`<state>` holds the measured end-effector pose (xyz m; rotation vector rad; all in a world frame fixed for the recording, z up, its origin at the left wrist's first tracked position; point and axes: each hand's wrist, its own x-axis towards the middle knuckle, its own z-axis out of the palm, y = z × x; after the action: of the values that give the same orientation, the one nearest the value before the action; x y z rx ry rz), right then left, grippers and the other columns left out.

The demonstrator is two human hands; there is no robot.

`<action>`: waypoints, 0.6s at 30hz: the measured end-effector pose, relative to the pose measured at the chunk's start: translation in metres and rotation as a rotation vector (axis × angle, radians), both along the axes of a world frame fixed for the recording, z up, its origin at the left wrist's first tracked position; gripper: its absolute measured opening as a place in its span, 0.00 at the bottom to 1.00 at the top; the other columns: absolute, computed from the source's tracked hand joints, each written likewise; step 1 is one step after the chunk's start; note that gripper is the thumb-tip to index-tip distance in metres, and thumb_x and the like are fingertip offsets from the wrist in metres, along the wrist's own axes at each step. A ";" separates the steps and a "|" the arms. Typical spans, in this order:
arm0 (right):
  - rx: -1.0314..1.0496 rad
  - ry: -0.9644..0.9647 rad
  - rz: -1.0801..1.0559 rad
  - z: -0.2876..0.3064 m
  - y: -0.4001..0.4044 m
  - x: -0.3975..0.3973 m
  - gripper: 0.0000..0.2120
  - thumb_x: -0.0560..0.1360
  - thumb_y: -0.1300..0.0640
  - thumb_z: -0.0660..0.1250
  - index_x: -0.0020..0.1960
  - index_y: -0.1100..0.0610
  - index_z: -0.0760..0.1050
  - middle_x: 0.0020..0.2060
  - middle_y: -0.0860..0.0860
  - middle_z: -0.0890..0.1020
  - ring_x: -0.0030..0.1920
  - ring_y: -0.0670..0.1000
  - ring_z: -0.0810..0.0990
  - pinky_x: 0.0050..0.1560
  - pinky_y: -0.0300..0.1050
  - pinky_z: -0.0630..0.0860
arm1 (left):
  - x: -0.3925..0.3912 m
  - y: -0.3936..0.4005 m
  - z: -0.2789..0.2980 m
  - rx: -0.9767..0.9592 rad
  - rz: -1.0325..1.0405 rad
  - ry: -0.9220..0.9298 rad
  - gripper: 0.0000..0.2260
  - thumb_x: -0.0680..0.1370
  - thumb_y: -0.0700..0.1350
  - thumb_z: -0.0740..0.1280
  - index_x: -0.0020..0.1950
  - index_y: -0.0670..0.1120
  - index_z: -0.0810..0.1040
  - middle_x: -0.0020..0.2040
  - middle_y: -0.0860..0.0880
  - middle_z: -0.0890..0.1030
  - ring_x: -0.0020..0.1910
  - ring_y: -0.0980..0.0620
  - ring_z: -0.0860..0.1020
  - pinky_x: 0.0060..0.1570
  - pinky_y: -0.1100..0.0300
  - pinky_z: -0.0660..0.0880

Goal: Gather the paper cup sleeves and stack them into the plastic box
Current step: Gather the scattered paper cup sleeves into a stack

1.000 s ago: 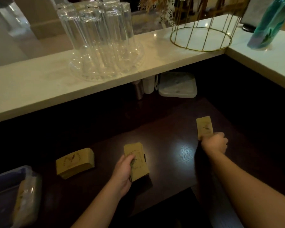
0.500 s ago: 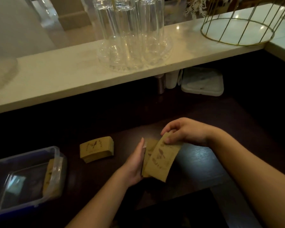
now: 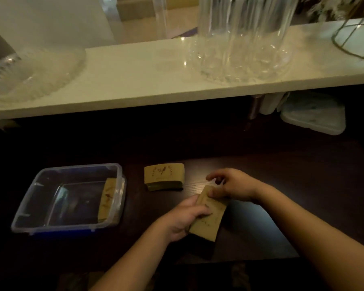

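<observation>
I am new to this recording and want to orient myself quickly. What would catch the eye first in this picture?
First, the two hands at the centre of the dark counter: the left hand and the right hand together hold a bundle of brown sleeves. Behind them a second stack of sleeves lies on the counter. To the left stands the clear plastic box, with some sleeves leaning against its right wall, and tall clear glasses stand on the pale shelf above.

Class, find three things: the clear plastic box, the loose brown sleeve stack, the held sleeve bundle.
clear plastic box (image 3: 118,206), head view, right wall
loose brown sleeve stack (image 3: 164,174), head view, top face
held sleeve bundle (image 3: 208,223), head view, lower face
</observation>
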<state>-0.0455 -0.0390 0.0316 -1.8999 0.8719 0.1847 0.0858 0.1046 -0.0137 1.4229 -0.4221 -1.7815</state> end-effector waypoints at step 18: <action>0.507 -0.391 -0.645 -0.014 0.058 0.085 0.16 0.70 0.67 0.71 0.54 0.56 0.73 0.52 0.60 0.79 0.47 0.58 0.82 0.39 0.49 0.80 | 0.103 0.030 0.024 -0.153 0.578 -0.394 0.21 0.72 0.43 0.74 0.61 0.54 0.72 0.51 0.54 0.80 0.47 0.56 0.81 0.40 0.62 0.79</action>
<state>0.0397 0.0194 0.0173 -1.0683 1.0021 -0.3225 0.1888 0.1341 0.0104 1.5867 -0.2967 -0.9928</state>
